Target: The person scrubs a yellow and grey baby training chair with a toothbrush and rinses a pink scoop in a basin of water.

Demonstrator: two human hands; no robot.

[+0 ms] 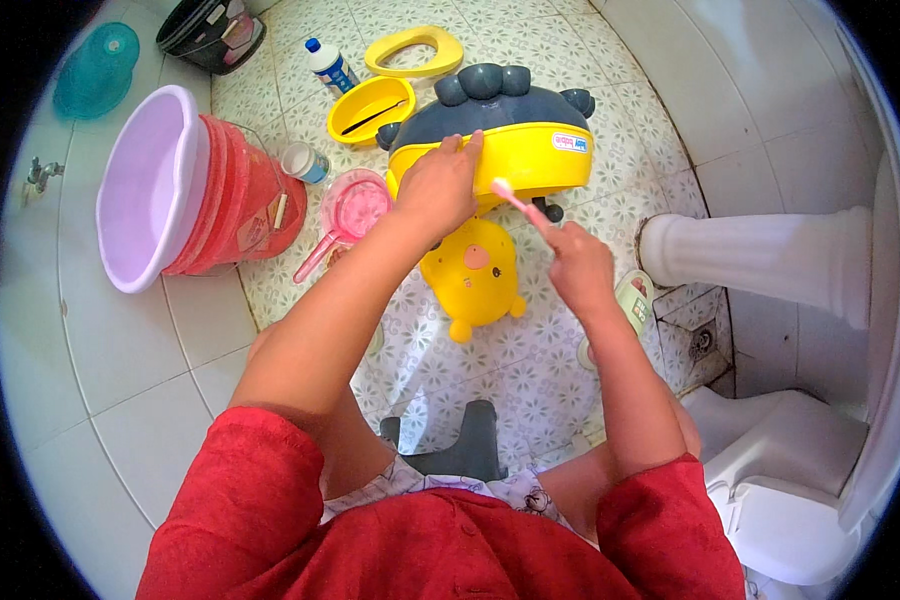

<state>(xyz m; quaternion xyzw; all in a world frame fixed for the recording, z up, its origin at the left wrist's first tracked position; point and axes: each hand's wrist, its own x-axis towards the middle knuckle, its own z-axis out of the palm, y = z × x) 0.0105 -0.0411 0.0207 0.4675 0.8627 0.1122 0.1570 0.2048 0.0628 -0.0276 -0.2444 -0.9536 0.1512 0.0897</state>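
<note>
A yellow and dark grey child's potty [530, 158] lies tipped on the tiled floor in front of me. Its yellow animal-shaped head [468, 280], with a small face on it, points toward me. My left hand [440, 188] is laid along the potty's yellow side, its fingers stretched out. Between the fingers of my right hand [580, 262] is a pink toothbrush [518, 203], its pale head at the lower edge of the yellow side. Left of the potty stand a yellow bowl [335, 128] with a thin black stick-like thing in it and a pink dipper [358, 208] of foamy liquid.
A yellow seat ring [448, 50], a blue-capped bottle [332, 66] and a small tub [305, 163] stand nearby. At left, a purple basin [150, 190] leans on a red bucket [245, 200]. A white pedestal [760, 255] and toilet [795, 525] are right; a grey stool [465, 445] is below me.
</note>
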